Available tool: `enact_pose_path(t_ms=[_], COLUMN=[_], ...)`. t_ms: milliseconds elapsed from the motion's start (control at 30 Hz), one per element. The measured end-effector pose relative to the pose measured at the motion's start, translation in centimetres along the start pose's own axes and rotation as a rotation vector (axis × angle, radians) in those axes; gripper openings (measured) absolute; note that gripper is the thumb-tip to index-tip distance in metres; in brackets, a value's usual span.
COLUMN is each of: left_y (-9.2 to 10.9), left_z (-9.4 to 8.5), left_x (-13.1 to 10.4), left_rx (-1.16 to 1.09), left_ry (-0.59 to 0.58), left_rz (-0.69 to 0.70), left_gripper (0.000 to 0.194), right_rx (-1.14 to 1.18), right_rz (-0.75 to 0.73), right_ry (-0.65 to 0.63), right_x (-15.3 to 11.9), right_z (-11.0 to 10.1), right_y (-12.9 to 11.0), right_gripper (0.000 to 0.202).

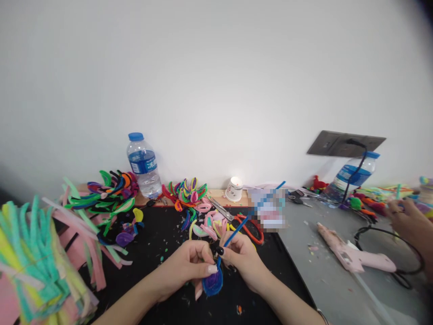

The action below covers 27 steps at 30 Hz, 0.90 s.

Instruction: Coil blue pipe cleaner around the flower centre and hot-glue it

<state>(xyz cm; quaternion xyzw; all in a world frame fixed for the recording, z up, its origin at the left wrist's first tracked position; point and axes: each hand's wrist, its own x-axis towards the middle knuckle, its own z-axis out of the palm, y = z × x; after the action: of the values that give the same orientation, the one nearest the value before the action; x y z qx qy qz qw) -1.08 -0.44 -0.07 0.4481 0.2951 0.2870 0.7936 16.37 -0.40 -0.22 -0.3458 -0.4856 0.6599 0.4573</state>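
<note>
In the head view, the left hand (184, 266) has its thumb and finger closed on the top of a round blue and purple fuzzy piece (213, 282). The right hand (248, 266) pinches the long blue fuzzy stick (239, 229) close by. The round piece hangs just over the black mat (160, 232), with red-handled scissors (230, 217) behind. It looks like the stick is being shaped or joined at the top. The next move calls for a tight left pinch while the right fingers guide the stick.

Blue-capped bottle (144, 167) left of paper cup (233, 189) — second bottle (352, 177) near wall socket (329, 143).
</note>
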Motion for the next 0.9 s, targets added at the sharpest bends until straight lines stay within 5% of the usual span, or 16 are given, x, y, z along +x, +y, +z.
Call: enact_pose_path(t_ms=[400, 633, 767, 900], left_y=[0.1, 0.5, 0.5, 0.5], left_z=[-0.3, -0.6, -0.8, -0.8], left_x=[0.3, 0.3, 0.4, 0.5], left_rx=[-0.003, -0.085, -0.077, -0.08], left_ry=[0.106, 0.186, 0.208, 0.233], left_rz=[0.082, 0.195, 0.208, 0.213], left_gripper=[0.027, 0.02, 0.018, 0.019], right_rx=[-0.178, -0.474, -0.96, -1.459], right_rz=[0.003, -0.009, 0.016, 0.116], right_ry=[0.065, 0.144, 0.195, 0.43], right_x=[0.4, 0.1, -2.4, -6.6], right_z=[-0.7, -1.7, -4.7, -11.3], right_y=[-0.3, -4.4, -7.8, -10.0], right_gripper=[0.03, 0.02, 0.018, 0.037])
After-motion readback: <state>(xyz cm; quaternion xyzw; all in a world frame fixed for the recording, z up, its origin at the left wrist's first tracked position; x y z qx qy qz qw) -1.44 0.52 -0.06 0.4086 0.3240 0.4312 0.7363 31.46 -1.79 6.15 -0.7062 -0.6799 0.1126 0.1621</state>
